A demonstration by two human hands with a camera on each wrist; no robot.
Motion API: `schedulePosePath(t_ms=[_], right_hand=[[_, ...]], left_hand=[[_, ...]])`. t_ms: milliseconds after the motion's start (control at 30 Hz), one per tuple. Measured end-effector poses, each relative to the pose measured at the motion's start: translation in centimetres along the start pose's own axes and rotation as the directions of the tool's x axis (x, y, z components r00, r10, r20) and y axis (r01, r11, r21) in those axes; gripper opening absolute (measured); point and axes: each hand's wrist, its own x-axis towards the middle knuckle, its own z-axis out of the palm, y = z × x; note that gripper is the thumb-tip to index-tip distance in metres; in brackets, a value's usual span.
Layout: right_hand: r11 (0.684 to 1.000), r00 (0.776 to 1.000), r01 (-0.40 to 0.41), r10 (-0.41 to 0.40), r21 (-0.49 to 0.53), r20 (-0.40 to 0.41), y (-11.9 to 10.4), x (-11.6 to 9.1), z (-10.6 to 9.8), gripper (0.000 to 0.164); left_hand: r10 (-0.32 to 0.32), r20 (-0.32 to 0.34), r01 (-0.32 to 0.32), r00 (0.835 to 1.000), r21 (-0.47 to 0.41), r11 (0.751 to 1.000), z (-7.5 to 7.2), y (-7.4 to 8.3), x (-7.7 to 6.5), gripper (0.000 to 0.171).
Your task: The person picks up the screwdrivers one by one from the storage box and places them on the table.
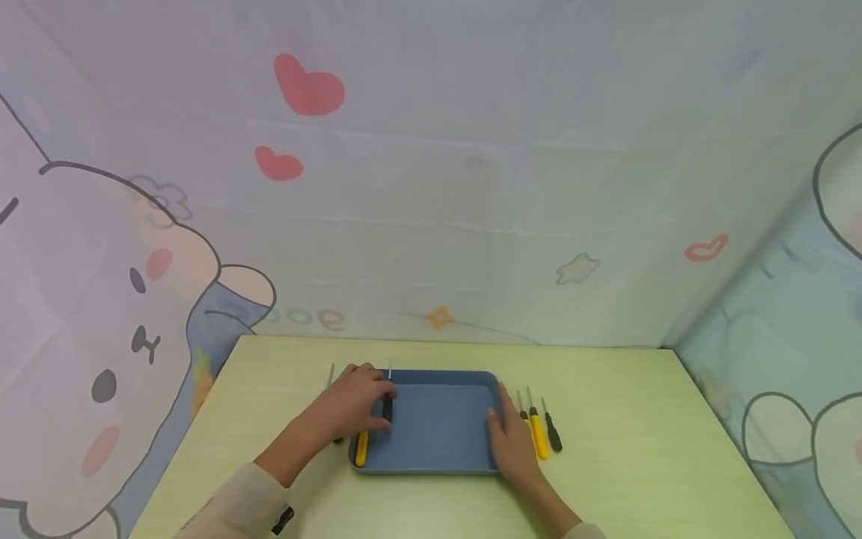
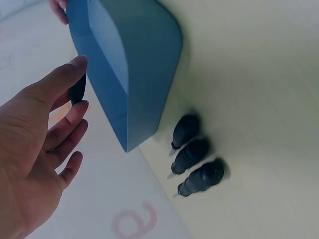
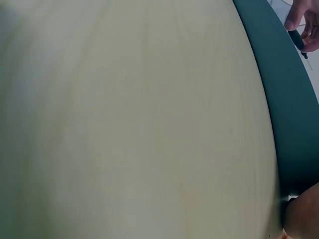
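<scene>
My left hand point(image 1: 353, 400) pinches a screwdriver point(image 1: 387, 408) by its black handle, over the left side of a blue-grey tray point(image 1: 438, 427). The screwdriver's thin metal shaft points toward the back. In the left wrist view, thumb and fingertips meet on the black handle point(image 2: 77, 90). Lying in the tray along its left wall is a yellow-handled screwdriver point(image 1: 362, 449), partly covered by the hand. My right hand point(image 1: 515, 449) holds the tray's right edge, thumb on the inner side and fingers outside.
Several screwdrivers lie right of the tray, including a yellow-handled one point(image 1: 539, 434) and a black-handled one point(image 1: 553, 434). Left of the tray, three black-handled screwdrivers point(image 2: 192, 154) lie side by side on the pale table point(image 1: 626, 449). A printed cloth point(image 1: 431, 187) hangs behind.
</scene>
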Motion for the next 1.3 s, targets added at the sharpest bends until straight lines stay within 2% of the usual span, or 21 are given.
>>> schedulePosePath(t_ms=[267,433,600,767,1067,1300], right_hand=[[1.0,1.0,-0.009,0.009,0.007,0.014,0.2,0.2,0.0,0.059],[1.0,1.0,-0.018,0.017,0.007,0.012,0.3,0.3,0.1,0.059],[1.0,1.0,-0.028,0.028,0.013,0.009,0.1,0.3,0.1,0.059],[1.0,1.0,-0.021,0.021,0.01,0.009,0.1,0.3,0.2,0.059],[1.0,1.0,-0.019,0.019,0.019,0.015,0.4,0.2,0.2,0.059],[1.0,1.0,-0.015,0.015,0.015,0.008,0.4,0.2,0.1,0.058]], left_hand=[[0.0,-0.068,-0.002,0.998,-0.03,1.0,-1.0,-0.7,-1.0,0.039],[-0.003,-0.084,-0.001,0.996,-0.04,0.999,-1.9,-1.1,-1.7,0.038],[-0.031,-0.095,0.029,0.995,-0.021,0.999,-2.6,-1.7,-2.3,0.037],[-0.05,-0.114,0.048,0.992,-0.023,0.999,-3.0,-2.3,-2.7,0.039],[-0.026,-0.15,0.025,0.988,-0.009,1.0,-3.5,-2.9,-3.5,0.04],[-0.039,-0.16,0.039,0.986,-0.004,0.999,-3.8,-3.2,-4.1,0.04]])
